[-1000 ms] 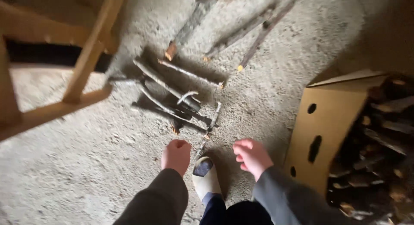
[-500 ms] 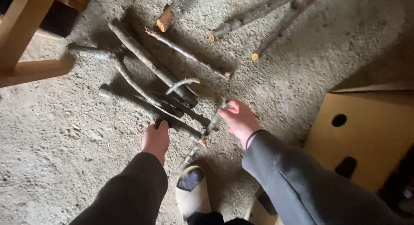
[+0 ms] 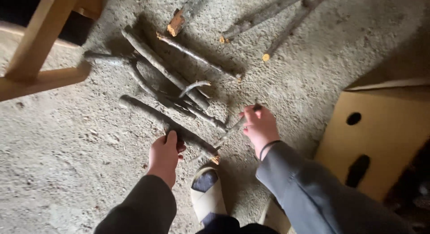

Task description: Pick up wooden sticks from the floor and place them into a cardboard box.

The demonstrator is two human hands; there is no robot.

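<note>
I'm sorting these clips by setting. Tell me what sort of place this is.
Probably a shed or woodstore: a rough concrete floor, cut branches strewn on it, and a cardboard box at the right. Both hands, the left and the right, grip sticks.

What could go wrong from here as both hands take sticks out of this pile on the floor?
The left hand grips a thick stick that lies under or against thinner ones; lifting it could roll or scatter them. The right hand pinches a thin stick near one end, so it might tip or slip from the fingers. A sandalled foot sits just below the thick stick's cut end and could be struck.
</note>
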